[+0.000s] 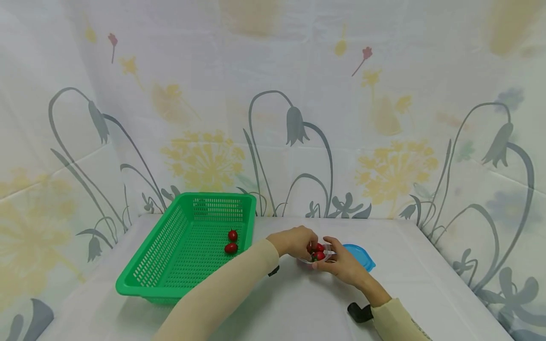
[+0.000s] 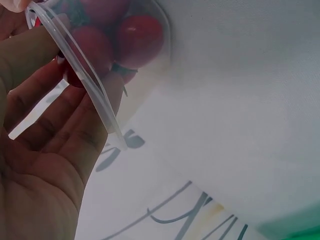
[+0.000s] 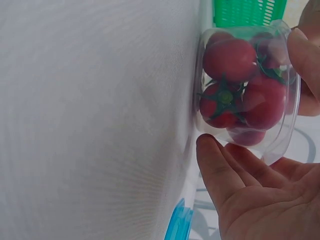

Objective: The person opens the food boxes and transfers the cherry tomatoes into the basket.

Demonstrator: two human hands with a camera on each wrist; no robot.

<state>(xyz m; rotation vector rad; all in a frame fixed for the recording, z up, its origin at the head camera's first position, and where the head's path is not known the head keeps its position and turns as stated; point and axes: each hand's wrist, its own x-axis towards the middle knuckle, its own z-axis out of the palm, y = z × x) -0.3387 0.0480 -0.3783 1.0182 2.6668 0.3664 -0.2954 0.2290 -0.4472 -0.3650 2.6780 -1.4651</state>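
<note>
A small clear plastic tub (image 3: 272, 145) of red cherry tomatoes (image 3: 230, 60) with green stems stands tilted near the table's middle right. My right hand (image 1: 343, 266) holds it from the right, thumb on the near side and fingers behind. From the left, my left hand (image 1: 295, 240) reaches over the rim, its fingertips down among the fruit. In the left wrist view, thumb and fingers lie on either side of a cherry tomato (image 2: 74, 79) at the opening; the fingertips are partly hidden by the cloudy wall.
On the left stands a green slotted basket (image 1: 179, 255) with two cherry tomatoes (image 1: 231, 248) at its right side. Behind my right hand lies a blue lid (image 1: 361, 256). A white cloth covers the table (image 1: 294, 303), and a flower-patterned curtain (image 1: 273, 166) hangs behind.
</note>
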